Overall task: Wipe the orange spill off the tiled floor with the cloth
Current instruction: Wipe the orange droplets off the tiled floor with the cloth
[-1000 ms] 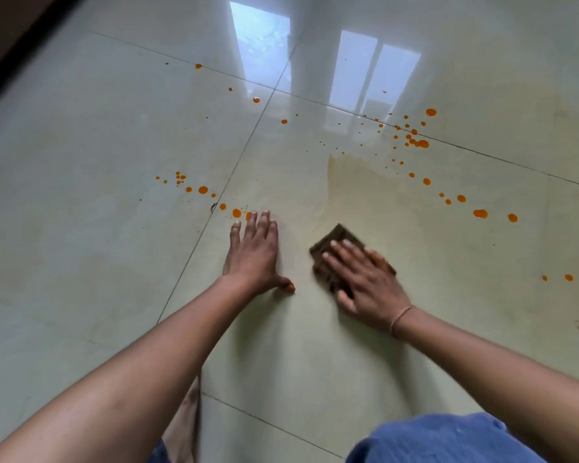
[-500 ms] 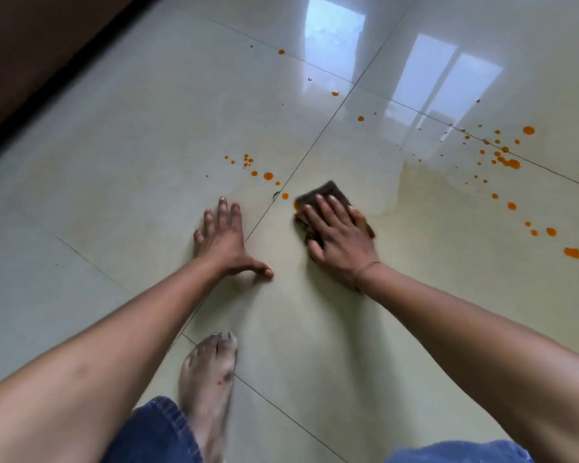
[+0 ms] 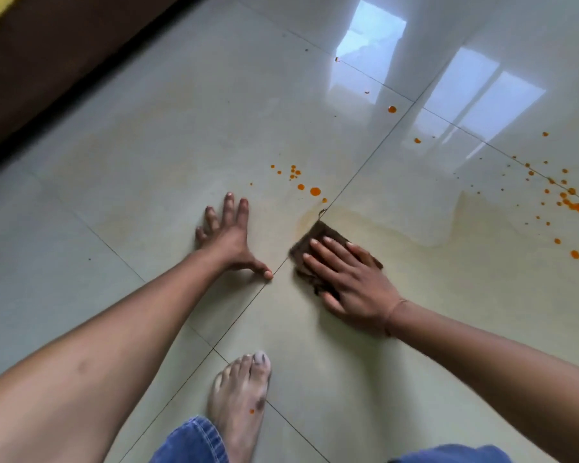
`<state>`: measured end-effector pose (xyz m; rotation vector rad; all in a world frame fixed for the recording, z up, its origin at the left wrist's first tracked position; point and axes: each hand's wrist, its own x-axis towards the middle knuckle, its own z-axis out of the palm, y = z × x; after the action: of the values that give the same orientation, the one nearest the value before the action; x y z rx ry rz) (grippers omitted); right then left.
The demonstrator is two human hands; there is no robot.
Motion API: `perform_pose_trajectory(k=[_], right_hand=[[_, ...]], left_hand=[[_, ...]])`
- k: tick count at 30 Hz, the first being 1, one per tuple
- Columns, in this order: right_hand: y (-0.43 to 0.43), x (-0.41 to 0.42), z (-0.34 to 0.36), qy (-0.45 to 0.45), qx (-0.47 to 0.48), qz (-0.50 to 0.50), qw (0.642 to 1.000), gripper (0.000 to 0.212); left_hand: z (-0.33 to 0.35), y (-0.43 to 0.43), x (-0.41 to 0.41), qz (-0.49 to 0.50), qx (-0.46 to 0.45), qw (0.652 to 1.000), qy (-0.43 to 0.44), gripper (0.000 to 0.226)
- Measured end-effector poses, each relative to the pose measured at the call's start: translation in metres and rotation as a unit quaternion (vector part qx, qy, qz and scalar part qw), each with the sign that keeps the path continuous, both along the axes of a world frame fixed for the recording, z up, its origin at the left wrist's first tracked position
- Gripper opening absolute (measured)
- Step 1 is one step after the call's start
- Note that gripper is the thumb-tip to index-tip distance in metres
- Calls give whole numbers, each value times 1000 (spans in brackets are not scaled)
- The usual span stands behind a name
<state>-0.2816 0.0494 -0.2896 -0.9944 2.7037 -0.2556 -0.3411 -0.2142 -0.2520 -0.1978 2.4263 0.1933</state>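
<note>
A dark brown cloth (image 3: 318, 233) lies flat on the glossy pale tiled floor (image 3: 147, 162), beside a grout line. My right hand (image 3: 351, 279) presses down on the cloth with straight fingers spread over it. My left hand (image 3: 229, 233) rests flat on the floor to the cloth's left, fingers spread. Orange drops (image 3: 315, 191) sit just beyond the cloth. A larger scatter of orange drops (image 3: 572, 205) lies at the far right. A faint yellowish wiped smear (image 3: 455, 225) stretches between them.
My bare foot (image 3: 239, 399) stands on the floor below the hands, with a blue denim trouser leg (image 3: 191, 444) at the bottom edge. A dark brown skirting or furniture edge (image 3: 47, 61) runs along the upper left. Window light reflects at the top right.
The right hand has slid the cloth leftwards to the grout line and then a little back towards me. The view has shifted so the spill sits further right. The left hand stays planted.
</note>
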Motion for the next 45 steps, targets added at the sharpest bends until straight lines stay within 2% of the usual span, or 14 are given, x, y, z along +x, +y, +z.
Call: perform_pose_trajectory(k=[2,5,8,10,11,13,15,16,20,26,29,35,40,45], right_hand=[[17,-25,1,6,-3,-37,999,67],[-24,-83,5,2,8,-238,971,68],[-58,-44,1,-9,-8,-80,997,69],[-33,-13,3,-17,-2,58,998,68],[-21,-22,3,-15,-5,69,997,68],[-22,-58,1,-1,11,-70,998,68],[-50,-85,3,-10,14,-238,971,68],[-64,-83,4,-8,10,-232,973,68],[-57,-25,5,-14,12,31,999,67],[-96,-51,6,-41,34,-224,973,69],[-99,-46,6,-22,36,-209,977,68],[-90,-10,8,-38,55,-190,980,71],[-122,-65,7,-30,51,-307,950,71],[-112,5,6,-16,24,-183,983,70]], left_hand=[[-5,-1,1,3,9,1000,-2,159],[-6,0,0,12,17,1000,-5,161],[0,4,-1,5,17,1000,-19,160],[5,4,0,4,16,1000,-22,159],[5,4,-1,4,16,1000,-24,158],[2,3,-2,7,20,999,-31,159],[-1,2,-1,10,25,999,-28,159],[-1,2,-1,6,24,999,-30,159],[10,4,-3,-9,13,999,-48,156],[21,-7,-11,-119,-83,988,-56,157],[12,-30,-12,-179,-66,981,-29,154],[8,-36,-11,-170,3,985,-27,151],[7,-46,-59,-187,34,980,63,147],[6,-65,-112,-171,43,984,8,158]])
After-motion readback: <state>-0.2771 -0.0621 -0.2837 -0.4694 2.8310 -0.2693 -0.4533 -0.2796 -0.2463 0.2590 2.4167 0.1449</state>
